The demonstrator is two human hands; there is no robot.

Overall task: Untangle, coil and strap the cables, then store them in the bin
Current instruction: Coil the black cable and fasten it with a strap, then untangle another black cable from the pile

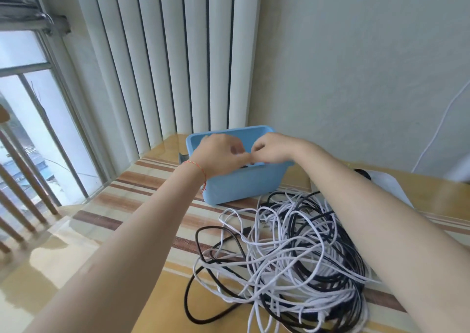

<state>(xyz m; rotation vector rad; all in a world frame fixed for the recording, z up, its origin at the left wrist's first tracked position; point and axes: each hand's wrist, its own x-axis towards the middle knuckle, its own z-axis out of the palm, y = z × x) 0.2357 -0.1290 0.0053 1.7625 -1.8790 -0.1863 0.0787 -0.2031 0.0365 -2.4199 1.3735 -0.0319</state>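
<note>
Cable tangle (287,264) on table; both hands over blue bin (244,182).

Two bare forearms, no sleeves in view. Thin red-orange string bracelet (195,166) around left wrist, loose end dangling below. Nothing worn on right wrist. No rings visible on left hand (220,154) or right hand (270,149).

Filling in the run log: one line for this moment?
hands: left, right together over blue bin | cables: tangled on table | grip: unclear

Tangled cables (292,251) before blue bin (244,182)
</note>
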